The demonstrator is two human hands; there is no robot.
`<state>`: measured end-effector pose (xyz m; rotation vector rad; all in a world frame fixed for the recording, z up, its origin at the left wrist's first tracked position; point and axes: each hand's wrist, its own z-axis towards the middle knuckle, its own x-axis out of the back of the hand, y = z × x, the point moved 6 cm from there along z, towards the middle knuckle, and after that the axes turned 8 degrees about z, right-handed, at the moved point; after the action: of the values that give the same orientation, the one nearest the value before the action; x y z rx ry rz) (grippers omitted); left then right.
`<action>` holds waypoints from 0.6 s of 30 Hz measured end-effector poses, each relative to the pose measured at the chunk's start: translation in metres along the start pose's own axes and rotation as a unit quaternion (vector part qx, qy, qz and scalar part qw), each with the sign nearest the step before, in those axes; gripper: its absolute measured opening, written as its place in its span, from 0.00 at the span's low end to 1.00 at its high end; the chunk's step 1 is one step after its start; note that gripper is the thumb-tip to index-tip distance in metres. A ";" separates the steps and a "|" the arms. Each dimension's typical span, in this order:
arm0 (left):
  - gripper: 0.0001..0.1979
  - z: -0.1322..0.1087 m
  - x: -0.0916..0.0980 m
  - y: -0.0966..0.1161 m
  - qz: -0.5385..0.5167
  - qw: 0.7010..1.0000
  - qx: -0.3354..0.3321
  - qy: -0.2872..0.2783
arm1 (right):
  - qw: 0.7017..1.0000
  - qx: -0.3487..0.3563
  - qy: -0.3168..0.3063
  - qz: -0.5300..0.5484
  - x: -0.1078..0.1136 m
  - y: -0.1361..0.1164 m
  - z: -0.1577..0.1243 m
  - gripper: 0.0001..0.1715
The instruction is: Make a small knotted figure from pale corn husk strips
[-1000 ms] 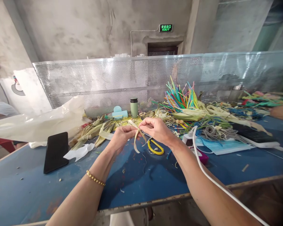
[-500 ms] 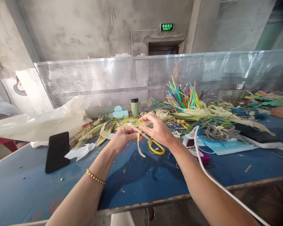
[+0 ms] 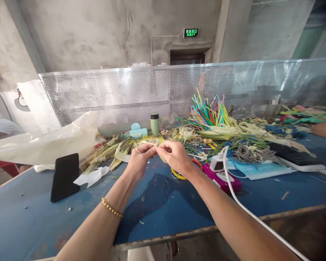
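My left hand [image 3: 140, 158] and my right hand [image 3: 175, 156] meet above the blue table, fingertips almost touching. Both pinch a pale strip, which looks like dried corn husk [image 3: 151, 143]; much of it is hidden by the fingers. A gold bead bracelet [image 3: 112, 208] circles the left wrist. Below my right hand lies a yellow ring-shaped handle [image 3: 178, 175], partly covered by that hand. An orange-red loop [image 3: 197, 163] shows just to its right. Left of my left hand, dry husks [image 3: 108, 150] lie in a bundle.
A black phone [image 3: 65, 177] and white paper [image 3: 91, 176] lie left. Behind my hands stands a green tumbler [image 3: 154, 125]. To the right are a magenta power strip [image 3: 223, 179] with a white cable, colourful stems [image 3: 209, 112], and a blue mask [image 3: 263, 169]. Perforated metal [image 3: 111, 98] fences the back.
My right hand has come down and closed in beside the left. The strip's dangling end no longer shows below the fingers. The orange-red loop and more of the magenta power strip now show.
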<state>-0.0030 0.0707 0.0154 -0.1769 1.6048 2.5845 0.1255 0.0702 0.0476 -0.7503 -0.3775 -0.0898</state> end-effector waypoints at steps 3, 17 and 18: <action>0.09 -0.003 -0.002 -0.004 -0.025 0.999 0.020 0.013 | 0.999 -0.033 0.014 0.026 -0.002 0.004 0.000 0.19; 0.12 -0.002 0.000 -0.006 -0.066 0.996 0.035 0.049 | 0.997 -0.051 0.029 0.052 -0.001 -0.003 -0.002 0.26; 0.12 -0.001 0.001 -0.005 -0.053 0.997 0.028 0.047 | 0.998 -0.032 0.043 0.028 0.005 -0.006 -0.001 0.26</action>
<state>-0.0037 0.0714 0.0105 -0.3752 1.6475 2.4843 0.1289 0.0653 0.0521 -0.8171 -0.2723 -0.0814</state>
